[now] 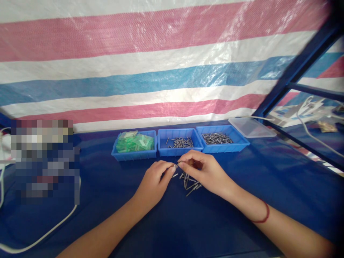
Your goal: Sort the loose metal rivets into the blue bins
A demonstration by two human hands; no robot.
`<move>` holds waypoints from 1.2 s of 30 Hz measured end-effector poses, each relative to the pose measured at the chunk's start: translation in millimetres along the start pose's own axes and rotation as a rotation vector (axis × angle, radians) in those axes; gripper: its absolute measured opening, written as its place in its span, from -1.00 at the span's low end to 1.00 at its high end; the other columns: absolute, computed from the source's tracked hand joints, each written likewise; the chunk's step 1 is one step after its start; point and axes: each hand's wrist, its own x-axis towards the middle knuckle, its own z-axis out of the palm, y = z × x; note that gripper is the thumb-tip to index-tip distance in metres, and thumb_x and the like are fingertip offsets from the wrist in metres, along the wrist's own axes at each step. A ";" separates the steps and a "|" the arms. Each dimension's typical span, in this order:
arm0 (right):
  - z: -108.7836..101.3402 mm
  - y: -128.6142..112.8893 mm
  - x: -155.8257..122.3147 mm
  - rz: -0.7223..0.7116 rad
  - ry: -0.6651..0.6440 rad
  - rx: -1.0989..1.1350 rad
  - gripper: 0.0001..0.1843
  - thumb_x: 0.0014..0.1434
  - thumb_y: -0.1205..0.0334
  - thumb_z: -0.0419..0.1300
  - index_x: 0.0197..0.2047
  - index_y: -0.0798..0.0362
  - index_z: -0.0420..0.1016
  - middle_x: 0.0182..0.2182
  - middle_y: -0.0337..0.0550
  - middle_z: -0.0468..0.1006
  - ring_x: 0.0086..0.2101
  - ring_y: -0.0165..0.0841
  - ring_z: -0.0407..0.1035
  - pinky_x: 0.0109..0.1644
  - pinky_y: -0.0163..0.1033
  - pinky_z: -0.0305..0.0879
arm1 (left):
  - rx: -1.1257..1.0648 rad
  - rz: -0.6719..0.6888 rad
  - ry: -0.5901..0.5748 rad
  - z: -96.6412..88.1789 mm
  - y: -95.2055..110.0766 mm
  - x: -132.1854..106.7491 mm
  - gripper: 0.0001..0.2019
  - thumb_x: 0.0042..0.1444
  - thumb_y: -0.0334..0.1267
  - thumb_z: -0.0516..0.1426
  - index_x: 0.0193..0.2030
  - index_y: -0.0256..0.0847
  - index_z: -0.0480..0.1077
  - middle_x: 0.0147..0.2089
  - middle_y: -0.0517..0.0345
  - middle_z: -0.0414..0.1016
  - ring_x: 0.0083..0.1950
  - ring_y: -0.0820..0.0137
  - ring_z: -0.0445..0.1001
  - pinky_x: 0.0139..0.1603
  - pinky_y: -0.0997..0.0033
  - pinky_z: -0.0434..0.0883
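Note:
My left hand and my right hand meet above the blue table, both pinched closed. Between their fingertips is a small metal blind rivet, held from both sides; fingers cover part of it. Below my right hand lies a loose pile of blind rivets, with long thin stems. One more rivet lies close to my left fingertips. Just beyond the hands, the middle blue bin holds many rivets. More silvery rivets fill the right blue bin.
A left blue bin holds green plastic packets. Behind the right bin lies a clear plastic lid. A white cable curves over the table at left, beside a blurred-out area. A blue metal frame rises at right before a striped tarp.

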 end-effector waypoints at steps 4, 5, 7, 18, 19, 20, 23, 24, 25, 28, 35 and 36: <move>-0.6 0.3 -0.1 -0.017 -0.006 0.001 -0.83 0.17 0.13 0.17 -0.34 0.04 0.49 -0.40 -0.16 0.50 -0.44 -0.39 0.34 -0.38 -0.27 0.29 | 0.020 0.036 -0.033 0.5 0.8 -0.3 -0.83 0.28 -0.27 0.02 -0.23 -0.18 0.42 -0.22 0.12 0.52 -0.17 0.34 0.46 -0.12 0.39 0.33; -0.7 0.4 -0.1 -0.019 -0.004 -0.004 -0.83 0.17 0.14 0.17 -0.34 0.04 0.49 -0.41 -0.17 0.49 -0.45 -0.39 0.33 -0.39 -0.27 0.28 | 0.020 0.040 -0.031 0.6 1.0 -0.6 -0.84 0.27 -0.28 0.02 -0.23 -0.18 0.42 -0.23 0.13 0.51 -0.18 0.35 0.45 -0.12 0.39 0.33; -0.9 0.2 -0.1 -0.018 0.002 -0.024 -0.86 0.17 0.17 0.16 -0.34 0.05 0.47 -0.46 -0.21 0.45 -0.49 -0.42 0.29 -0.43 -0.29 0.24 | 0.008 0.038 -0.003 0.4 1.3 -1.1 -0.86 0.26 -0.29 0.04 -0.23 -0.19 0.41 -0.24 0.14 0.49 -0.19 0.37 0.45 -0.12 0.40 0.32; -52.2 -2.4 12.1 -0.137 0.224 -0.444 -0.88 0.17 0.23 0.15 -0.37 0.04 0.48 -0.46 -0.17 0.47 -0.51 -0.40 0.28 -0.41 -0.28 0.21 | 0.383 0.124 -0.122 -13.3 -0.4 -4.3 -0.72 0.22 -0.09 0.10 0.01 -0.12 0.39 -0.06 0.08 0.47 -0.06 0.21 0.38 -0.09 0.23 0.25; -62.8 2.5 14.0 -0.111 0.302 -0.521 -0.88 0.16 0.22 0.16 -0.36 0.04 0.48 -0.47 -0.17 0.48 -0.51 -0.39 0.29 -0.40 -0.26 0.22 | 0.416 0.131 -0.155 -13.6 -0.8 -4.8 -0.76 0.24 -0.11 0.08 -0.03 -0.12 0.41 -0.07 0.09 0.47 -0.07 0.22 0.38 -0.11 0.24 0.24; -73.2 8.1 15.8 -0.082 0.373 -0.607 -0.88 0.15 0.21 0.17 -0.36 0.04 0.49 -0.47 -0.17 0.48 -0.51 -0.38 0.29 -0.38 -0.25 0.22 | 0.440 0.134 -0.179 -13.5 -1.0 -5.1 -0.79 0.26 -0.14 0.06 -0.08 -0.13 0.43 -0.08 0.11 0.47 -0.08 0.24 0.38 -0.13 0.25 0.24; -96.0 22.9 19.7 -0.007 0.479 -0.846 -0.86 0.12 0.19 0.18 -0.30 0.06 0.51 -0.43 -0.13 0.50 -0.48 -0.33 0.32 -0.36 -0.22 0.21 | 0.483 0.121 -0.208 -12.4 0.1 -4.5 -0.81 0.30 -0.22 0.01 -0.16 -0.15 0.45 -0.12 0.12 0.47 -0.11 0.28 0.39 -0.16 0.28 0.23; -98.8 25.2 20.3 0.003 0.491 -0.889 -0.83 0.12 0.18 0.18 -0.27 0.07 0.52 -0.41 -0.11 0.50 -0.47 -0.31 0.32 -0.36 -0.22 0.21 | 0.492 0.118 -0.206 -11.9 0.8 -4.0 -0.81 0.31 -0.24 0.00 -0.17 -0.16 0.44 -0.12 0.13 0.47 -0.11 0.28 0.39 -0.16 0.27 0.23; -98.6 25.4 20.3 0.002 0.497 -0.896 -0.81 0.11 0.17 0.18 -0.24 0.08 0.52 -0.41 -0.11 0.49 -0.47 -0.32 0.32 -0.36 -0.22 0.21 | 0.496 0.115 -0.200 -11.5 1.6 -3.5 -0.81 0.31 -0.25 0.00 -0.17 -0.16 0.44 -0.12 0.13 0.47 -0.11 0.28 0.39 -0.15 0.27 0.23; -79.0 15.0 16.2 -0.049 0.420 -0.672 -0.80 0.16 0.14 0.15 -0.23 0.06 0.50 -0.42 -0.15 0.48 -0.51 -0.38 0.29 -0.39 -0.26 0.23 | 0.455 0.110 -0.184 -11.2 3.7 -2.5 -0.80 0.33 -0.26 -0.04 -0.15 -0.17 0.41 -0.15 0.14 0.50 -0.12 0.30 0.40 -0.13 0.27 0.24; -8.5 -13.1 -1.8 -0.177 -0.175 -0.296 -0.84 0.25 0.26 0.09 -0.22 0.05 0.49 -0.37 -0.15 0.47 -0.43 -0.41 0.31 -0.35 -0.29 0.24 | 0.130 0.181 -0.040 -10.7 4.6 -3.7 -0.85 0.31 -0.32 -0.01 -0.14 -0.17 0.39 -0.17 0.15 0.49 -0.11 0.38 0.43 -0.07 0.39 0.31; -5.2 -12.9 -2.7 -0.166 -0.192 -0.282 -0.84 0.26 0.28 0.07 -0.23 0.06 0.49 -0.37 -0.15 0.47 -0.41 -0.41 0.32 -0.33 -0.29 0.24 | 0.088 0.176 -0.021 -9.9 4.3 -4.2 -0.85 0.30 -0.32 0.00 -0.16 -0.17 0.40 -0.18 0.15 0.49 -0.11 0.39 0.44 -0.07 0.42 0.32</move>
